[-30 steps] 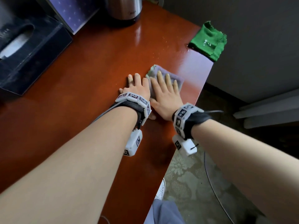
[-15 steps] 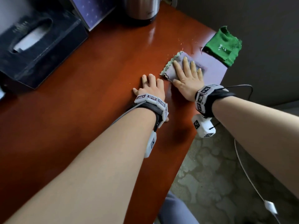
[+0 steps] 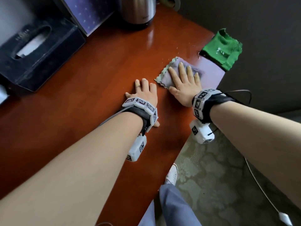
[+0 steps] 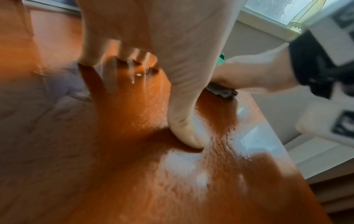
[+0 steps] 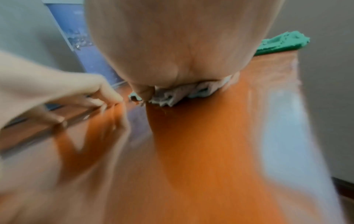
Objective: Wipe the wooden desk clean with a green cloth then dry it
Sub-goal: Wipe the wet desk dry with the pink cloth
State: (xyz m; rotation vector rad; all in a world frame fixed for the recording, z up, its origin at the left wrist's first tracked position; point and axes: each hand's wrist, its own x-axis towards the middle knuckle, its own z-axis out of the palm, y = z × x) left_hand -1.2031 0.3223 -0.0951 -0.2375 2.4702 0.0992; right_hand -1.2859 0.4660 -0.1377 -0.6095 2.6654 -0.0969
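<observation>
My right hand point(image 3: 184, 79) lies flat with straight fingers on a grey-purple cloth point(image 3: 164, 75) near the far right corner of the reddish wooden desk point(image 3: 81, 111). The cloth point(image 5: 184, 92) bunches under the palm in the right wrist view. A folded green cloth point(image 3: 223, 48) point(image 5: 281, 44) sits on the desk's far right corner, partly over the edge. My left hand point(image 3: 143, 90) rests flat on bare wood just left of the grey-purple cloth, its fingers point(image 4: 184, 121) straight and holding nothing. A few pale specks point(image 3: 177, 48) lie on the wood beyond the cloth.
A dark tissue box point(image 3: 35, 51) stands at the far left, a purple box point(image 3: 88, 13) behind it, and a steel kettle point(image 3: 138, 10) at the back. The desk's right edge drops to a patterned floor point(image 3: 219, 176) where a white cable point(image 3: 260, 185) runs.
My right hand has slid the grey-purple cloth away from me, toward the far right corner and the green cloth. My left hand stays flat on the wood.
</observation>
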